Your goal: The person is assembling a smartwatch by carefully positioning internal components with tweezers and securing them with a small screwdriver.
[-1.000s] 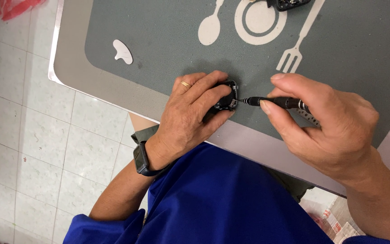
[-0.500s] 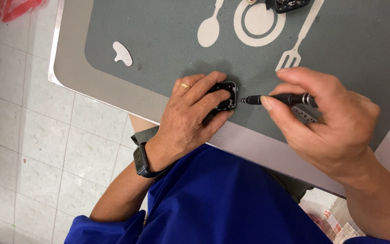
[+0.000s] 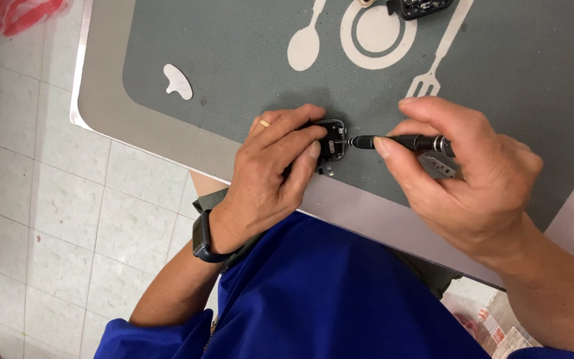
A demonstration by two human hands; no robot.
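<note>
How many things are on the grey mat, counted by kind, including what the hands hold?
Small black square devices: 2, one under the left hand at, one at the mat's top edge
Slim black screwdrivers: 1, in the right hand
Flat white mushroom-shaped pieces: 1
Small grey metal parts: 1
Total: 5

A red plastic bag [image 3: 24, 13] lies on the floor tiles, up in the far left corner. Down at the bottom right, past my right arm, I see a crinkly white wrapper [image 3: 499, 326] with red print on it. On my left wrist sits my watch [image 3: 202, 236], its dark screen turned away from me.
</note>
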